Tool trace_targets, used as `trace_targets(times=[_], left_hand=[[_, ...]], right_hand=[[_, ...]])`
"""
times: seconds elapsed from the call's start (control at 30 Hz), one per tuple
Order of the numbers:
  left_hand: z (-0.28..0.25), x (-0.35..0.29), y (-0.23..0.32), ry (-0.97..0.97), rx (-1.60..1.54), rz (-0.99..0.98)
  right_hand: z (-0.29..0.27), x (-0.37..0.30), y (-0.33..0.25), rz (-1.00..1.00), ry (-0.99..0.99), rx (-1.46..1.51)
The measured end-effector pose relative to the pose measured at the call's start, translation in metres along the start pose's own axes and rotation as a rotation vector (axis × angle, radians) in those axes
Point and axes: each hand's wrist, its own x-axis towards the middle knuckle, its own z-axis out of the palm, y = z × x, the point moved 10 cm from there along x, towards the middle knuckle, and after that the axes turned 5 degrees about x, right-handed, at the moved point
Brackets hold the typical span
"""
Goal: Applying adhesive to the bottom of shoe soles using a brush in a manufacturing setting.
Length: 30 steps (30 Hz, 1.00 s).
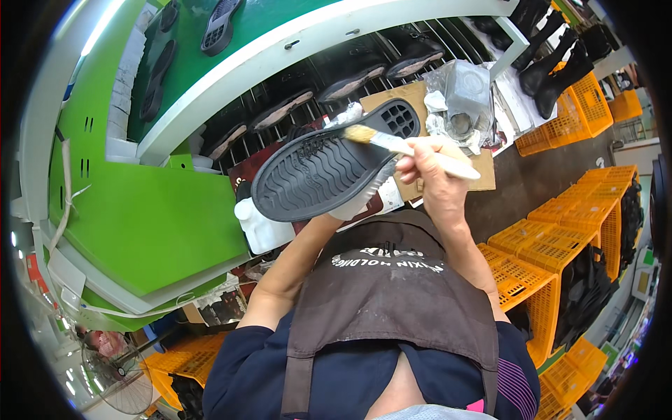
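A black shoe sole [311,175] with wavy tread and a honeycomb heel faces up in front of my apron. My left hand [355,205], in a whitish glove, grips it from below and its near side; most of its fingers are hidden behind the sole. My right hand [435,171] is bare and closed round the pale handle of a paintbrush [392,143]. The light bristles lie over the sole's waist, just ahead of the heel, and seem to touch it.
Several black shoes [350,82] lie on a rack under a white frame rail [280,49]. A bright green machine housing [154,224] stands left. Beside the work are a white plastic jug [262,227], cardboard [483,175] and a clear plastic-wrapped container [467,87]. Orange crates [518,276] line the right.
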Motion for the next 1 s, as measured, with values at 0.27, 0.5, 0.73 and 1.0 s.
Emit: trace_targets(times=[0.27,0.5,0.73,1.0], left_hand=[[-0.005,0.002,0.092,0.113,0.487,0.344],[-0.002,-0.007,-0.036,-0.039,0.007,-0.041],[0.037,-0.016,-0.065,-0.276,-0.569,-0.278],[0.046,-0.016,-0.025,-0.287,-0.231,-0.133]], right_hand=[[-0.051,0.01,0.016,-0.043,0.171,0.066],[-0.004,-0.007,0.0,-0.031,0.053,-0.052],[0.04,-0.018,0.003,0.057,-0.061,0.043],[0.07,-0.029,0.0,0.012,-0.237,0.04]])
